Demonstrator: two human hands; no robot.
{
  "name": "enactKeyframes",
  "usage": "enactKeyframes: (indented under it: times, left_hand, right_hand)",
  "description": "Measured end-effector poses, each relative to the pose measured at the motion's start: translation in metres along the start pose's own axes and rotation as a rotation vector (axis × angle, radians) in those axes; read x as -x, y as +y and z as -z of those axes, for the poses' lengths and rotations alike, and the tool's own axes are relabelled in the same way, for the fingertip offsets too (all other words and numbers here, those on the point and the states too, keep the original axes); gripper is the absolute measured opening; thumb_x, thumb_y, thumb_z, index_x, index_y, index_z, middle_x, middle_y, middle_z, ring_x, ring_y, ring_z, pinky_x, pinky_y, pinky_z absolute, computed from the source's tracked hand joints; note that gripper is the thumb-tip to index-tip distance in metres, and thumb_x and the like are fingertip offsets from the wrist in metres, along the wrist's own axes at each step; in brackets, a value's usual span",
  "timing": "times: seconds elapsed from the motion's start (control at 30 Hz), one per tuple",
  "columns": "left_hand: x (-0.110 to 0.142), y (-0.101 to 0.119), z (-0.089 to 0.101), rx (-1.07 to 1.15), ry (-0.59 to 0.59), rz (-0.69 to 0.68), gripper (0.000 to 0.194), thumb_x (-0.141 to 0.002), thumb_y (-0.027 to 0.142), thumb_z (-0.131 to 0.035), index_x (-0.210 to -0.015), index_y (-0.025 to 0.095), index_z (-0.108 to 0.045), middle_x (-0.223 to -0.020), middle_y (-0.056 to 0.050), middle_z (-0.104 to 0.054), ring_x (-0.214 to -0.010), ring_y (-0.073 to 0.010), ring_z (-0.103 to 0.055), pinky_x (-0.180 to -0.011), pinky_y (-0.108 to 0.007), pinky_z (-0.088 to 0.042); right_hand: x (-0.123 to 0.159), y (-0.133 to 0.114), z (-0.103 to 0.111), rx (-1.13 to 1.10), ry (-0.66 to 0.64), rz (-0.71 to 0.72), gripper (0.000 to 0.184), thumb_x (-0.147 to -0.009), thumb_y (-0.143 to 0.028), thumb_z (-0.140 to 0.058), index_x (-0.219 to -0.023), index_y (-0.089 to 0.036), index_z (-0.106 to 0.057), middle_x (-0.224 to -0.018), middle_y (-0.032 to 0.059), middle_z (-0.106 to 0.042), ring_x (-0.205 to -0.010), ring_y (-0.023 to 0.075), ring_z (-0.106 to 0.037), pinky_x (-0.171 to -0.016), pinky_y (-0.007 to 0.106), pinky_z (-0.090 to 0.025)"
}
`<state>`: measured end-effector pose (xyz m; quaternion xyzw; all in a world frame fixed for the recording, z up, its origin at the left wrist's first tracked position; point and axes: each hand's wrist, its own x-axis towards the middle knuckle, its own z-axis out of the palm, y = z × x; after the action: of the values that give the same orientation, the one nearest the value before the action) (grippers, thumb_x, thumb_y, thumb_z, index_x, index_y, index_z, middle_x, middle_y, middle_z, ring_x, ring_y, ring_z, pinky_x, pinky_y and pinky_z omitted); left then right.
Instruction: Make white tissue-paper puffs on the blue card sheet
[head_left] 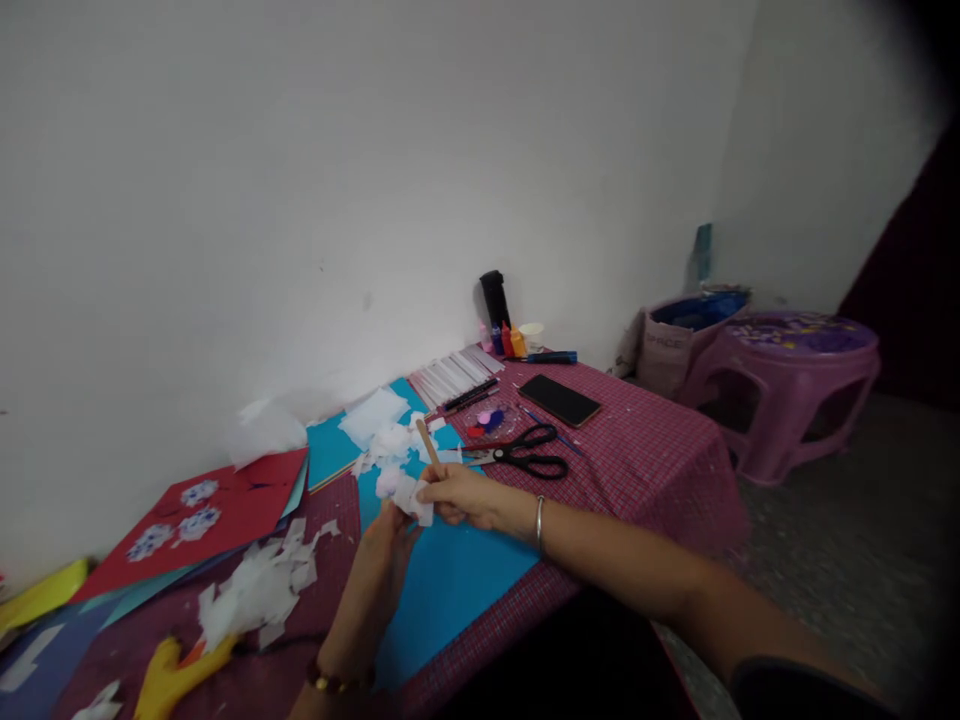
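Note:
Over a blue sheet (450, 580), my two hands come together at a small crumpled piece of white paper (409, 496). My left hand (386, 540) is closed on its lower edge. Between the fingers of my right hand (463, 495) is a flat wooden stick (428, 440), pointing up and away; the thumb also presses the paper's right edge. More torn white paper (388, 442) lies just beyond on the sheet. Black-handled scissors (517, 455) rest to the right of my right hand.
Left are a red sheet (255, 495) with blue-and-white flowers, loose paper scraps (259, 590) and a yellow-handled tool (172, 680). At right lie a phone (560, 400) and a paint palette (487, 422). Paint bottles (510, 341) stand behind. A pink stool (787, 390) is beyond the table.

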<state>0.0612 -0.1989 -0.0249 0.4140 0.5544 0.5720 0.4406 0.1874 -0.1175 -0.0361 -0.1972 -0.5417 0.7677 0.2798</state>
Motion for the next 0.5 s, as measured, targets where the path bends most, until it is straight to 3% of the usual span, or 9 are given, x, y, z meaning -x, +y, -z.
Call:
enactKeyframes:
  times: [0.17,0.27,0.37,0.5]
  left_hand:
    - [0.005,0.006,0.017,-0.694,0.158,-0.29,0.032,-0.079,0.047,-0.051,-0.06,0.021,-0.051,-0.056,0.002,-0.049,-0.059,-0.0173,-0.047,-0.055,-0.027,-0.034]
    - [0.003,0.016,0.018,-0.98,0.161,-0.446,0.035,-0.086,0.041,-0.039,-0.06,0.02,-0.048,-0.056,0.003,-0.046,-0.056,-0.0158,-0.045,-0.055,-0.027,-0.029]
    - [0.0,0.023,0.016,-1.024,0.131,-0.459,0.034,-0.087,0.04,-0.036,-0.061,0.02,-0.048,-0.055,0.003,-0.047,-0.053,-0.0155,-0.045,-0.053,-0.027,-0.029]
    - [-0.007,0.023,0.018,-0.913,0.097,-0.431,0.036,-0.085,0.042,-0.037,-0.058,0.021,-0.046,-0.052,0.004,-0.045,-0.049,-0.0141,-0.043,-0.05,-0.026,-0.031]
  right_hand:
    - [-0.002,0.004,0.0,-0.02,0.009,0.028,0.021,-0.066,-0.019,-0.062,-0.075,-0.02,-0.043,-0.041,-0.0135,-0.034,-0.029,0.0037,-0.027,-0.031,0.017,-0.017]
    - [0.0,0.002,-0.001,0.006,0.005,0.052,0.016,-0.067,-0.017,-0.061,-0.073,-0.018,-0.046,-0.042,-0.0119,-0.038,-0.03,0.0033,-0.029,-0.031,0.017,-0.018]
    - [0.003,-0.001,-0.001,0.039,-0.007,0.065,0.014,-0.067,-0.016,-0.06,-0.074,-0.017,-0.048,-0.045,-0.0109,-0.04,-0.03,0.003,-0.03,-0.031,0.017,-0.019]
    - [0.005,-0.004,-0.001,0.079,-0.03,0.062,0.012,-0.069,-0.015,-0.058,-0.076,-0.017,-0.049,-0.05,-0.0095,-0.044,-0.032,0.0029,-0.03,-0.032,0.017,-0.02]
